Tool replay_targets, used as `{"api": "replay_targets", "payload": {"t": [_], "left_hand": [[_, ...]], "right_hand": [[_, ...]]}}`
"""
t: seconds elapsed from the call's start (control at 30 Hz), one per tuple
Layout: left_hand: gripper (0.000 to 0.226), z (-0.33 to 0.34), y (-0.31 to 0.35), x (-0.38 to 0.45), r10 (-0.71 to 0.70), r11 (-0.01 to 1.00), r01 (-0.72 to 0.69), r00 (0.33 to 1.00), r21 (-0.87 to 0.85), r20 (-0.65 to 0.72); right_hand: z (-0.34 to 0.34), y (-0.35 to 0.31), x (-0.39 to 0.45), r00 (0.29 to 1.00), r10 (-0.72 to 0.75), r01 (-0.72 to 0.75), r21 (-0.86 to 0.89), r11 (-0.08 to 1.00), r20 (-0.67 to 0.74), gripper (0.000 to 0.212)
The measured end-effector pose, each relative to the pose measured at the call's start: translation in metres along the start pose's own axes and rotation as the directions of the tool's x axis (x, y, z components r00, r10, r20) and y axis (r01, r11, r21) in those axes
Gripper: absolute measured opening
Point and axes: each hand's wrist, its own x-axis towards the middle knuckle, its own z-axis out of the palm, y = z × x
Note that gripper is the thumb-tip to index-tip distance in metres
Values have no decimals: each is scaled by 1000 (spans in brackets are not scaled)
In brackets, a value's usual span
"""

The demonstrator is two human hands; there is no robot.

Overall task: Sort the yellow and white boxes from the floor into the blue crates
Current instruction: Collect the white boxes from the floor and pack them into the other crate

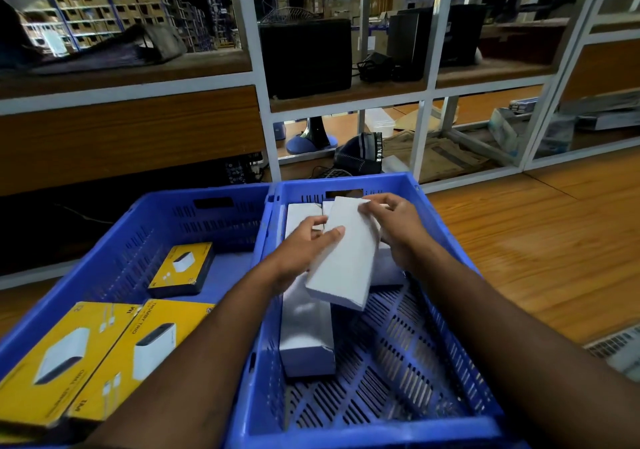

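Both the left hand point(304, 240) and the right hand point(394, 227) grip the plain white cardboard box point(341, 254), tilted above the right blue slotted plastic crate point(450, 251), so it is better to lower it flat beside the other white boxes point(306, 331) before letting go

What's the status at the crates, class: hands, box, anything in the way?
Left hand and right hand gripping white box over right crate. Other white boxes lie beneath.
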Motion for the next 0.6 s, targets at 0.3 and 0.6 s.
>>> {"api": "replay_targets", "payload": {"t": [0.3, 0.6], "left_hand": [[38, -10, 14, -10, -221, 815, 318, 943, -484, 248], [43, -9, 17, -14, -177, 792, 330, 929, -513, 323]], "right_hand": [[0, 3, -4, 983, 114, -149, 262, 954, 142, 36], [-1, 5, -7, 979, 96, -140, 249, 958, 181, 40]]}}
